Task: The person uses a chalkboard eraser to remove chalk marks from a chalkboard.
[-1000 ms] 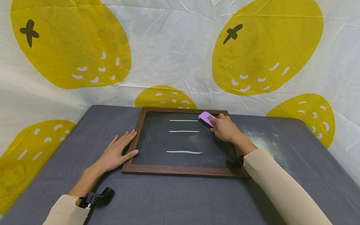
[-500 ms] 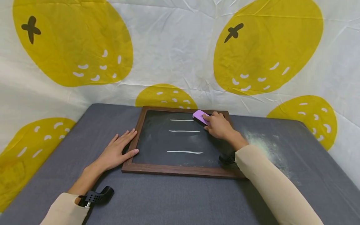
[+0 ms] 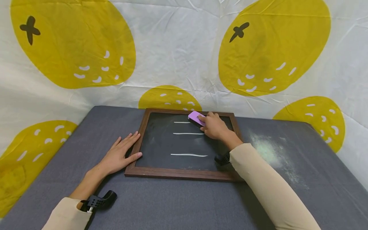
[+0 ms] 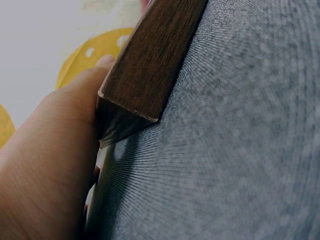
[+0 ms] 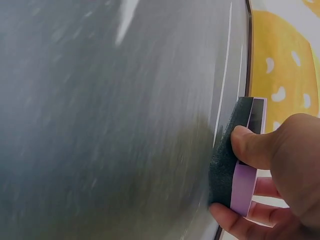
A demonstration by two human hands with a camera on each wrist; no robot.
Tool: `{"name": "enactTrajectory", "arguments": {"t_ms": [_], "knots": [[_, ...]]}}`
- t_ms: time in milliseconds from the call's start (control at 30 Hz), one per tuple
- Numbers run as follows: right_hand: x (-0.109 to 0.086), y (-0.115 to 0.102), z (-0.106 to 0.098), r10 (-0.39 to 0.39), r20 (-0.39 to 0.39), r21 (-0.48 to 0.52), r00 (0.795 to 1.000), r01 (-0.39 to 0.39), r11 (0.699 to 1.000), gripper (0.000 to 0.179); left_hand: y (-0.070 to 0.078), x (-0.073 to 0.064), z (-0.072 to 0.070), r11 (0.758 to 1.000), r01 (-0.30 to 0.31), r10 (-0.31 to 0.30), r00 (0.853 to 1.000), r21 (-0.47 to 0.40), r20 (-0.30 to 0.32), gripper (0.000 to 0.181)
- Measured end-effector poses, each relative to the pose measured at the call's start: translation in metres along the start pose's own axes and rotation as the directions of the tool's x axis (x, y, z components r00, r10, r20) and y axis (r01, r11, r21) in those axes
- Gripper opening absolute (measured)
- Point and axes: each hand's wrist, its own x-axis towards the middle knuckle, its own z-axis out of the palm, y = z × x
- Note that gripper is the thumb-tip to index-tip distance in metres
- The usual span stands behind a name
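Your right grip (image 3: 214, 126) pinches the eraser (image 3: 195, 116), your left grip (image 3: 117, 157) spreads against the frame (image 3: 184, 173); uneven pressure could smear white lines (image 3: 188, 155).

Cannot see the near right corner of the blackboard (image 3: 161, 145), behind the right sleeve (image 3: 267, 182), nor trace the farthest chalk line (image 3: 181, 122) under the eraser (image 3: 195, 116) by the blackboard's far edge.

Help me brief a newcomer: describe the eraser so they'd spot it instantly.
On the gray-covered table lies a chalkboard framed in brown wood. Near its far edge, the right grip holds the eraser at the top chalk line. Its purple back sets it apart from the dark chalkboard and white lines.
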Motion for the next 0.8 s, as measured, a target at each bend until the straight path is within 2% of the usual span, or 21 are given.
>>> {"name": "enactTrajectory", "arguments": {"t_ms": [800], "knots": [[0.019, -0.037, 0.004, -0.082, 0.031, 0.006, 0.996, 0.082, 0.997, 0.056, 0.003, -0.001, 0.0, 1.0, -0.014, 0.014, 1.0, 0.003, -0.003, 0.076]]}}
